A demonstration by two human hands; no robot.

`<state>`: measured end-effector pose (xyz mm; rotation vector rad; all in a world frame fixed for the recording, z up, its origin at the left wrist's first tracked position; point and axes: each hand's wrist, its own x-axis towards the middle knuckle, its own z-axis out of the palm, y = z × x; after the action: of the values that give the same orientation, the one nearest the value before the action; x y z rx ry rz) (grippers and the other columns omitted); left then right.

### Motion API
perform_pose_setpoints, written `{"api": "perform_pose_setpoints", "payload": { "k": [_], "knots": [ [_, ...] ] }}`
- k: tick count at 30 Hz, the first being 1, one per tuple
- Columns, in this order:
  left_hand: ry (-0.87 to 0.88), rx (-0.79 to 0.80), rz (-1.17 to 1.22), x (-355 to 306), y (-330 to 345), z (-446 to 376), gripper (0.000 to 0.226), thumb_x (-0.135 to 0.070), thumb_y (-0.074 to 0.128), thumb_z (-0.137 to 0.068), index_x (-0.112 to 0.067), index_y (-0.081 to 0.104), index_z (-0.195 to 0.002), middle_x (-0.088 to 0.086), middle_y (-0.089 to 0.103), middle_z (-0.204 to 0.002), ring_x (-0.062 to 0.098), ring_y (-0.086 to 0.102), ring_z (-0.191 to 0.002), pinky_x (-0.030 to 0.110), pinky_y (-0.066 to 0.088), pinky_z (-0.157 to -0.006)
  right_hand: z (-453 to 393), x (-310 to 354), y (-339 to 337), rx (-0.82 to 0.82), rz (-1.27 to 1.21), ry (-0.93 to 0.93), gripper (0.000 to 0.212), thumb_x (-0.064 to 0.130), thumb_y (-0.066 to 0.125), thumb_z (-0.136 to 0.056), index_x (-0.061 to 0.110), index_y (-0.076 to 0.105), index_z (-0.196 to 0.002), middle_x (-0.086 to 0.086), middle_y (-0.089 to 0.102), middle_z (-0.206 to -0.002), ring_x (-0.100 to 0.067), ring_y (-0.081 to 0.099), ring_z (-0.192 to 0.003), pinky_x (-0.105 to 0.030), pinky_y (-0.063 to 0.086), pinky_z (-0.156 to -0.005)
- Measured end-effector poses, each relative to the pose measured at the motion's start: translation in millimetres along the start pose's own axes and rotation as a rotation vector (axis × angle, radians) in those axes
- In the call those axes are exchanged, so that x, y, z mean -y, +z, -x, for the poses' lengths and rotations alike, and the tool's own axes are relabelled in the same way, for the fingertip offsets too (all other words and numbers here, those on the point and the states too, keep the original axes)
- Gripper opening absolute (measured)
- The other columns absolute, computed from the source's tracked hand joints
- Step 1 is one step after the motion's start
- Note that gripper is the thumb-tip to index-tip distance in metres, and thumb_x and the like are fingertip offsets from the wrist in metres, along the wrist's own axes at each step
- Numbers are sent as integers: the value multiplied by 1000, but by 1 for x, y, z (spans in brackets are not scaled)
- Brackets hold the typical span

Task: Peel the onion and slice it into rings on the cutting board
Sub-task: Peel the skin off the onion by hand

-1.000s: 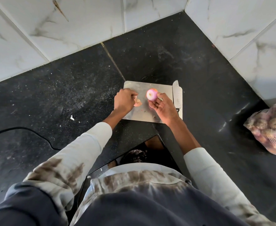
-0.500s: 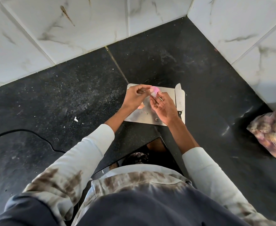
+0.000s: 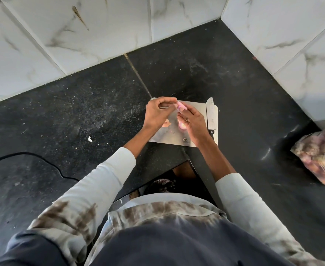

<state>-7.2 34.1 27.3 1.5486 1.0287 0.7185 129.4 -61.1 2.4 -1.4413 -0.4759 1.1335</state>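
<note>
A small pink onion sits cupped in my right hand just above the steel cutting board. My left hand pinches a strip of pink onion skin that reaches up from the onion. Brown peel scraps lie on the board under my left palm. A knife rests along the board's right edge, blade pointing away from me. Much of the onion is hidden by my fingers.
The board lies on a black stone counter in a corner of white marble-look tiles. A plastic bag of onions sits at the right. A black cable runs at the left. A pale scrap lies on the counter.
My left hand rose from the board to the onion, took hold of its skin and drew a strip away. My right hand stayed on the onion, turning it lower in the palm.
</note>
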Motion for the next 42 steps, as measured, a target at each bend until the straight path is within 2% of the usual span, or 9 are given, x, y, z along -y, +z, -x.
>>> {"api": "perform_pose_setpoints", "payload": {
  "k": [3,8,13,16,18,24,29,34,42],
  "knots": [
    [49,-6,-90,-1,-3,2,23,-20,82,-91,-13,83,-113,-5,82,-104,5,78,-92,31,65,-91,1,0,-3,-36,76,-28,56,45,85,-84,20,72,-132,-5,76,-127,-27,71,-122,-48,57,-109],
    [176,22,-194,-7,-5,10,24,-19,85,-90,-13,82,-113,-15,76,-99,-10,74,-86,11,59,-81,3,5,-7,-27,188,-76,52,53,83,-86,25,75,-130,5,79,-124,-20,73,-119,-48,57,-110],
    [208,14,-258,-7,-4,14,24,-23,86,-89,-13,83,-111,-15,75,-96,-7,74,-82,14,61,-78,4,5,-13,-21,275,-95,46,47,81,-92,27,75,-132,10,78,-126,-16,73,-121,-47,57,-111],
    [209,-18,-269,-4,-4,12,19,-20,82,-92,-12,84,-109,-7,81,-98,4,77,-83,26,65,-80,6,8,-13,4,260,-100,45,51,81,-92,28,76,-131,11,77,-128,-14,71,-125,-46,55,-113],
    [187,-21,-281,0,-5,10,18,-19,81,-93,-12,84,-110,-2,82,-99,7,77,-84,29,66,-81,8,9,-13,16,247,-103,44,50,80,-92,28,77,-130,11,77,-129,-14,70,-126,-46,54,-114],
    [231,-32,-203,-4,-3,14,17,-18,79,-95,-13,83,-111,-8,81,-100,1,77,-88,22,64,-84,5,6,-16,54,126,-63,39,37,76,-99,20,75,-134,-1,77,-131,-23,71,-126,-49,53,-115],
    [219,-2,-147,-6,1,14,21,-17,83,-92,-12,83,-112,-5,82,-101,2,78,-91,24,64,-87,2,6,-18,64,70,-27,35,22,70,-103,12,71,-137,-4,76,-131,-22,72,-124,-42,54,-114],
    [203,-40,-145,-2,5,11,13,-17,81,-94,-12,84,-105,-5,82,-96,7,78,-85,29,65,-81,3,8,-15,61,74,-23,36,27,71,-102,15,72,-137,0,77,-130,-21,72,-124,-37,56,-111],
    [186,-61,-266,1,10,6,8,-20,78,-96,-13,78,-100,-9,75,-90,3,72,-81,15,59,-77,0,4,-14,49,66,-13,34,32,73,-101,20,75,-132,0,77,-131,-23,70,-126,-43,54,-114]
  ]
}}
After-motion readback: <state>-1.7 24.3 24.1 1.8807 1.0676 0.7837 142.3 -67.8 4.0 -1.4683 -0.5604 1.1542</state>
